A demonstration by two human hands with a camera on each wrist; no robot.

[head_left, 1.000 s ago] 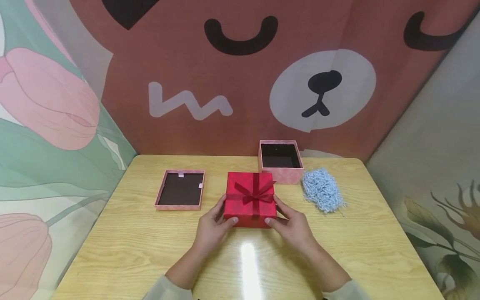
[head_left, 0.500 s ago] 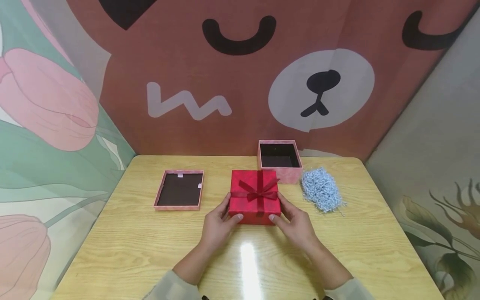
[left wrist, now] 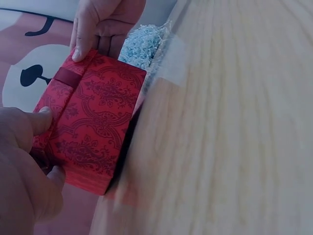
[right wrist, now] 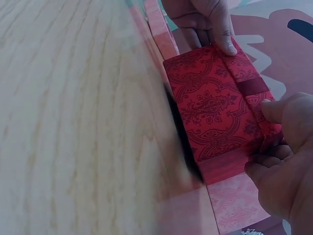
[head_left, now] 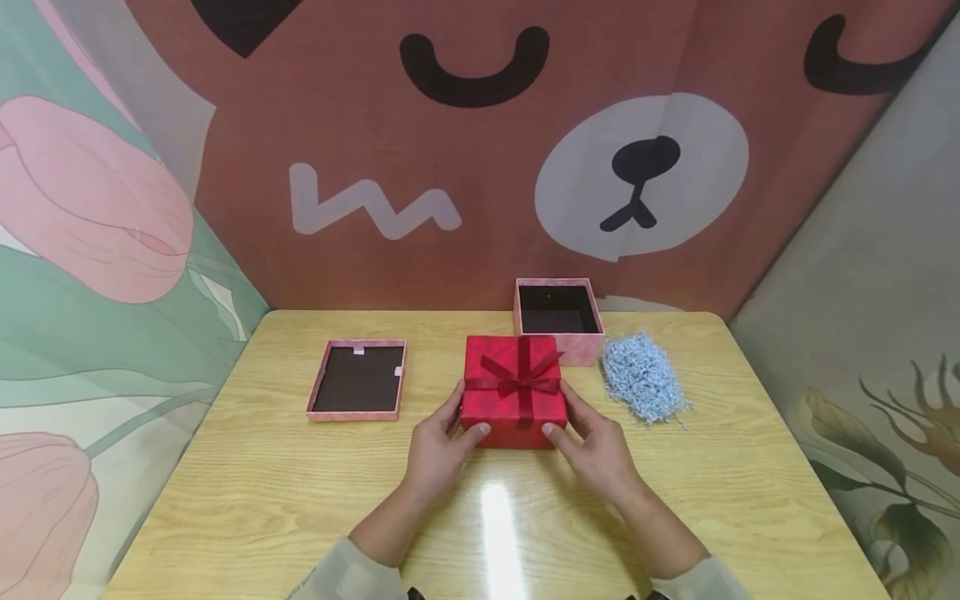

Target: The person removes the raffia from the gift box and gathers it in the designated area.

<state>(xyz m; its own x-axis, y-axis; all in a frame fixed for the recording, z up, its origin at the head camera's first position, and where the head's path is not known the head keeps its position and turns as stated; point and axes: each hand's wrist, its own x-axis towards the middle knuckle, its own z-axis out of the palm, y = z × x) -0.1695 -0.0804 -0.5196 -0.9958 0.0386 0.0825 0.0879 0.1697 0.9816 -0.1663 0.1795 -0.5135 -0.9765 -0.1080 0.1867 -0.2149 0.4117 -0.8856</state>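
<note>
A red patterned gift box (head_left: 487,360) with a dark red ribbon bow on its lid stands in the middle of the table, lid on. My left hand (head_left: 437,454) grips its left side, thumb on the front face and fingers along the side. Mirroring it, my right hand (head_left: 602,454) holds the right side. Both wrist views show the box's front face (left wrist: 100,115) upright, with a dark shadow along its bottom edge. Behind it to the right is an open pink box (head_left: 573,348) with a dark inside, partly overlapped by the red one.
A pink box lid (head_left: 356,381) lies upturned at the left, its dark inside showing. Light blue shredded paper (head_left: 642,377) is heaped right of the pink box. The wooden table (head_left: 247,500) ends at a wall hanging (head_left: 495,267) printed with a bear.
Both hands have moved the red gift box a little to the right and away from me, closer to the open pink box. Their hold looks the same.
</note>
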